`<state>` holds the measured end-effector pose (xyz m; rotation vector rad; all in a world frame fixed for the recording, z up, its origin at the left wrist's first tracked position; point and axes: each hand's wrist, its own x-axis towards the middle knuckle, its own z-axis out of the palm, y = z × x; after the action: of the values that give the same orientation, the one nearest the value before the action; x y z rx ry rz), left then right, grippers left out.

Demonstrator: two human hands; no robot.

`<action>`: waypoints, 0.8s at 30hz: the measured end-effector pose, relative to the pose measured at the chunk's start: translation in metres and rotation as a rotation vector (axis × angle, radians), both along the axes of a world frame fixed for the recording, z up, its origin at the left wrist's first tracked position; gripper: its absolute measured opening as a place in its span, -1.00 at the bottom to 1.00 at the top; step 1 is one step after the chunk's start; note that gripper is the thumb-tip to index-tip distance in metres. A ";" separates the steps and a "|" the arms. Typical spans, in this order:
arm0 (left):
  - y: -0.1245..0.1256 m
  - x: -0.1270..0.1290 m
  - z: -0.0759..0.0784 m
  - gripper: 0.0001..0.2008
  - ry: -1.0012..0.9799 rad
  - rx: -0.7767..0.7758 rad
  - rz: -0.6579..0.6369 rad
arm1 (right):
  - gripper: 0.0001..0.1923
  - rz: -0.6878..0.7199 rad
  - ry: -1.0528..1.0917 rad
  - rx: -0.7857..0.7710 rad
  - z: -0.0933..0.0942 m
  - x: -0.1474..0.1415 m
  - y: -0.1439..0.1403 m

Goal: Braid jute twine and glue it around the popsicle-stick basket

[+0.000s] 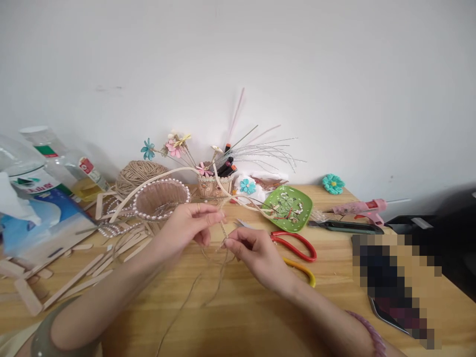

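First, note toward the front of the table [260, 322] a thin loose strand [178, 312], trailing toward the near edge. Just beyond, find the tan twine cord [223, 229], raised over the wood between both hands, too blurred to tell whether plaited or merely twisted. Pinched near its upper part by thumb and fingers of the left hand [195, 223]; nipped lower down between thumb and forefinger of the right hand [249, 248]. Likely to handle as very light, limp and soft, slightly rough rather than slippery, hard to break but apt to unravel at loose ends. Best taken with fingertips close to the worked part, and kept gently taut.

To the right, pass a red handle [312, 254] and a yellow handle [307, 271], lying just beside the right forearm. Farther back, come to the green dish [303, 222], scattered inside with small beaded sprigs [286, 208]. Over on the left, see the bead-rimmed basket [152, 198], open at the top, with contents too dim to make out. Near the wall [334, 89], meet the stick-sided holder [211, 188], filled with dark markers [227, 168], artificial flowers [173, 146] and fanned glittery stems [275, 153].
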<state>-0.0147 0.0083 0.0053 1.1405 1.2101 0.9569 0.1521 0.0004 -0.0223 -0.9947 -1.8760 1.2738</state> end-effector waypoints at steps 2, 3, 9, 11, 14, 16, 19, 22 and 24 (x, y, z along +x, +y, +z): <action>0.000 -0.001 -0.001 -0.64 0.098 -0.041 -0.158 | -0.69 -0.002 0.002 -0.006 -0.001 0.002 0.005; 0.000 -0.001 -0.002 -0.64 0.135 -0.061 -0.219 | -0.69 0.003 0.000 -0.004 -0.001 0.003 0.007; -0.001 -0.001 -0.002 -0.92 0.307 0.027 -0.232 | -0.72 0.063 -0.097 -0.025 0.005 0.011 0.012; -0.001 -0.001 -0.001 -0.88 0.381 0.082 -0.244 | -0.73 0.069 -0.153 0.010 0.007 0.012 0.013; -0.001 -0.001 0.001 -0.84 0.504 0.105 -0.236 | -0.78 0.055 -0.261 0.119 0.008 0.013 0.013; -0.002 0.000 0.002 -0.86 0.564 0.077 -0.195 | -0.81 0.045 -0.321 0.202 0.008 0.013 0.013; -0.003 0.002 0.001 -0.88 0.580 0.067 -0.158 | -0.81 0.024 -0.385 0.313 0.007 0.012 0.011; -0.001 0.003 -0.004 -0.89 0.528 0.087 -0.153 | -0.82 -0.026 -0.448 0.426 0.006 0.013 0.010; 0.001 0.005 -0.009 -0.89 0.457 0.086 -0.116 | -0.79 -0.131 -0.544 0.538 0.005 0.014 0.009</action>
<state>-0.0097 0.0091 -0.0035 1.5357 1.4536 0.6827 0.1664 0.0098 -0.0174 -1.2035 -2.3308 0.3844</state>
